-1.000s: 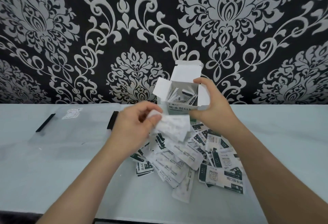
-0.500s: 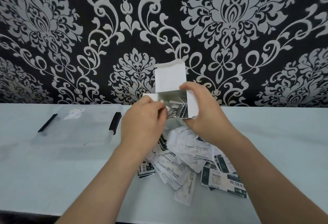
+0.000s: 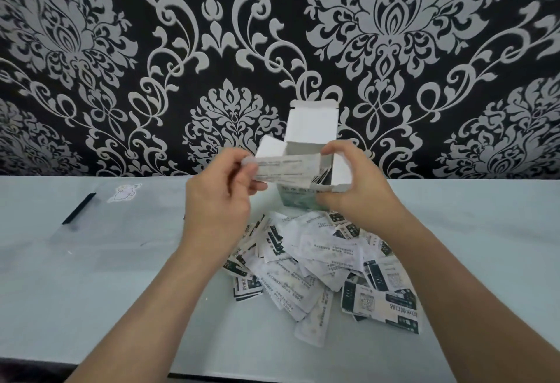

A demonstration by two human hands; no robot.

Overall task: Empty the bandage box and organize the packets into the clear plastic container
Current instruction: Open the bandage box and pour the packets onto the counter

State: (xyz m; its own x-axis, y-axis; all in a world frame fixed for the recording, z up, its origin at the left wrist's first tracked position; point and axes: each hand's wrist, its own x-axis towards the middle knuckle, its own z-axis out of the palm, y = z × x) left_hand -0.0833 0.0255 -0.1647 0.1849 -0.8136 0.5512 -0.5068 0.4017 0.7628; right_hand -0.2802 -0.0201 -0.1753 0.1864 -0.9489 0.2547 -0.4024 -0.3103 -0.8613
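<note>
Cardboard bandage box (image 3: 298, 200), centre frame, gripped steady by right hand (image 3: 363, 191); left hand (image 3: 218, 197) pinches packets (image 3: 288, 167) to pull them clear.

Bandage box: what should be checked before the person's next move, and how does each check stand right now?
1. Packet held: the left hand pinches one packet in front of the box opening: ok.
2. Box steady: the right hand grips the bandage box, upright, flaps open: ok.
3. Box emptied: packets inside are visible: not ok.
4. Drop spot: the pile of packets lies on the table below the hands: ok.
5. Clear plastic container open to receive: cannot tell.
</note>
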